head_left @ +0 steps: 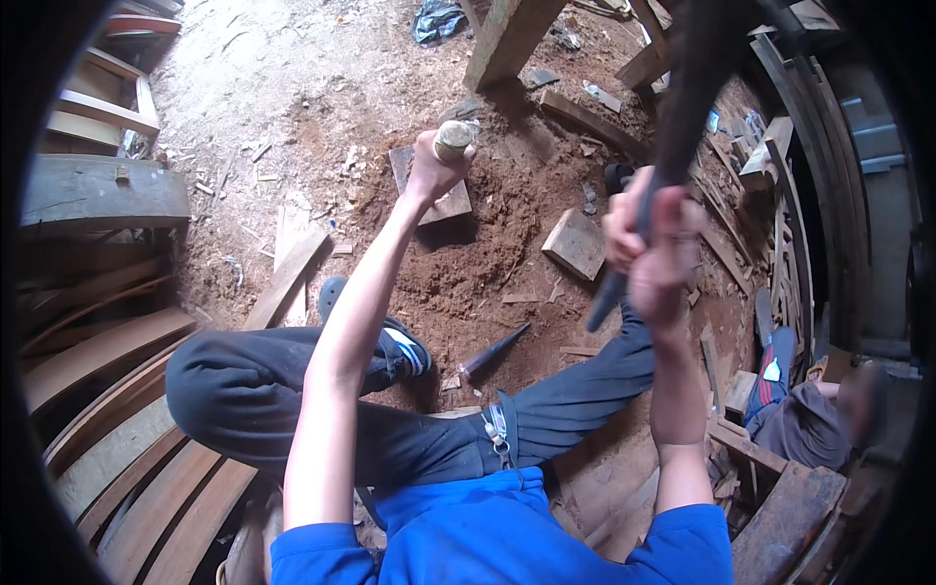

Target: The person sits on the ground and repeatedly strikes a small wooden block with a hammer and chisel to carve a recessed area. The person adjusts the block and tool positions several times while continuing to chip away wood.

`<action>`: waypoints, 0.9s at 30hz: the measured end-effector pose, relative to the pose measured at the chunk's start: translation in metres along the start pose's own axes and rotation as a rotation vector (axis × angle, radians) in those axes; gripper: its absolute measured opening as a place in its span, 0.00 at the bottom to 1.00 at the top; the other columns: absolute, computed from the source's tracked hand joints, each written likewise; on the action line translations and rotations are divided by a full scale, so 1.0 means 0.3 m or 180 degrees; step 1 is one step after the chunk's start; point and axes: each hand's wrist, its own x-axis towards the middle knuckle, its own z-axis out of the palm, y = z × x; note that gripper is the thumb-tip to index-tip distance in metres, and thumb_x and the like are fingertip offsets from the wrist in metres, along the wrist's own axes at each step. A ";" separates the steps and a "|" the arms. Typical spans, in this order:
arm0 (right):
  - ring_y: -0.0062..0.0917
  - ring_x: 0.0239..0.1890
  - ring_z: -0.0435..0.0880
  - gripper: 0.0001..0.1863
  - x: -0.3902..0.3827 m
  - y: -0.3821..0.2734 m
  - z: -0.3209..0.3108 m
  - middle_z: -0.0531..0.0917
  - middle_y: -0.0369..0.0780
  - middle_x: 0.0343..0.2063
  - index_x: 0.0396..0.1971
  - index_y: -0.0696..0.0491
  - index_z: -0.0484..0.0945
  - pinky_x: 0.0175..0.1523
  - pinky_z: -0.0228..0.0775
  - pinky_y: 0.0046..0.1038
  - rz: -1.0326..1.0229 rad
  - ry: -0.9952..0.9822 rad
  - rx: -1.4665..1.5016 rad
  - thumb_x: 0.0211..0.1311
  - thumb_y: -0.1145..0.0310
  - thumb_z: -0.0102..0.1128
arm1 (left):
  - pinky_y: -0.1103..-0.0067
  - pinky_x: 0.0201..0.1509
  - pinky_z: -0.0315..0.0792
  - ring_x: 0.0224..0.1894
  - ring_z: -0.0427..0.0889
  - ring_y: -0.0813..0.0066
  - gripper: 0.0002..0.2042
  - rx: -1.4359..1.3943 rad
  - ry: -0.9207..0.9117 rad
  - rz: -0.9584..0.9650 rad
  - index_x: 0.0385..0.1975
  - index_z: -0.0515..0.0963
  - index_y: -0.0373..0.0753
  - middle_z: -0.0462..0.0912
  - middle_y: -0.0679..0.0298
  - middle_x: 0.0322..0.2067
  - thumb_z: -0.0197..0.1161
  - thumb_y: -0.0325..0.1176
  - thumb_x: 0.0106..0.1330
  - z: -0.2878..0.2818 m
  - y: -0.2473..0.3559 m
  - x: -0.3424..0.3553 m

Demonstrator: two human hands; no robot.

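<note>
My left hand (436, 174) is closed round an upright wooden-handled tool (452, 138), apparently a chisel. Its round butt faces up, and its lower part is hidden by my fist. Beneath that hand lies a rectangular wooden block (450, 205) on the sawdust. My right hand (651, 244), blurred by motion, grips a dark mallet-like tool (682, 117) raised on the right. The handle's lower end sticks out below my fist; the upper end is smeared and runs out at the top. Between my legs rests a dark tapered tool (495, 352) on the ground.
Sawdust and wood scraps cover the ground (283, 107). A second wooden block (575, 244) lies near my right hand. Curved planks (117, 429) line the left side; stacked boards (809, 146) stand at right. A thick post (512, 44) rises ahead. Another person (809, 419) sits at lower right.
</note>
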 end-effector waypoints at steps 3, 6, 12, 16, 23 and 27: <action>0.15 0.16 0.64 0.33 -0.016 0.208 0.042 0.65 0.31 0.11 0.13 0.51 0.64 0.22 0.60 0.27 0.1506 -0.0747 -0.1417 0.71 0.40 0.40 | 0.78 0.28 0.73 0.23 0.80 0.78 0.05 -0.0225 -0.0085 -0.0043 0.26 0.78 0.33 0.81 0.61 0.20 0.66 0.27 0.53 -0.002 0.020 0.012; 0.14 0.17 0.62 0.32 -0.044 0.285 0.028 0.65 0.30 0.13 0.14 0.50 0.63 0.23 0.57 0.24 0.1581 -0.0452 -0.1083 0.70 0.38 0.42 | 0.77 0.27 0.73 0.23 0.80 0.80 0.03 -0.0108 0.0394 0.0968 0.25 0.78 0.34 0.81 0.63 0.20 0.62 0.26 0.55 0.003 0.033 0.027; 0.07 0.12 0.59 0.30 -0.044 -0.020 -0.022 0.65 0.27 0.11 0.20 0.52 0.67 0.16 0.46 0.14 0.0852 -0.0446 0.0306 0.70 0.40 0.43 | 0.77 0.25 0.72 0.21 0.79 0.78 0.05 0.0064 -0.0071 -0.0104 0.20 0.75 0.34 0.79 0.62 0.17 0.64 0.26 0.54 -0.008 -0.006 0.011; 0.08 0.11 0.58 0.31 0.005 0.013 -0.002 0.64 0.27 0.10 0.18 0.53 0.66 0.16 0.43 0.16 -0.0129 0.0309 0.0690 0.68 0.40 0.47 | 0.79 0.24 0.73 0.22 0.80 0.79 0.06 0.0031 0.0041 0.0321 0.20 0.75 0.36 0.80 0.64 0.17 0.61 0.28 0.56 -0.006 -0.025 0.010; 0.10 0.09 0.60 0.31 -0.060 0.255 0.070 0.63 0.28 0.09 0.16 0.51 0.66 0.13 0.51 0.17 0.2023 -0.0416 -0.0368 0.69 0.39 0.44 | 0.76 0.27 0.74 0.23 0.81 0.77 0.04 0.0203 0.0316 0.0537 0.25 0.78 0.34 0.81 0.60 0.19 0.64 0.26 0.53 -0.013 -0.022 0.036; 0.09 0.12 0.61 0.30 -0.057 0.064 0.018 0.64 0.27 0.11 0.19 0.50 0.66 0.17 0.51 0.15 0.1320 -0.0434 -0.0121 0.69 0.38 0.45 | 0.75 0.24 0.70 0.19 0.77 0.77 0.06 0.0008 0.0055 0.0199 0.20 0.75 0.34 0.78 0.64 0.15 0.62 0.27 0.55 -0.027 -0.027 0.013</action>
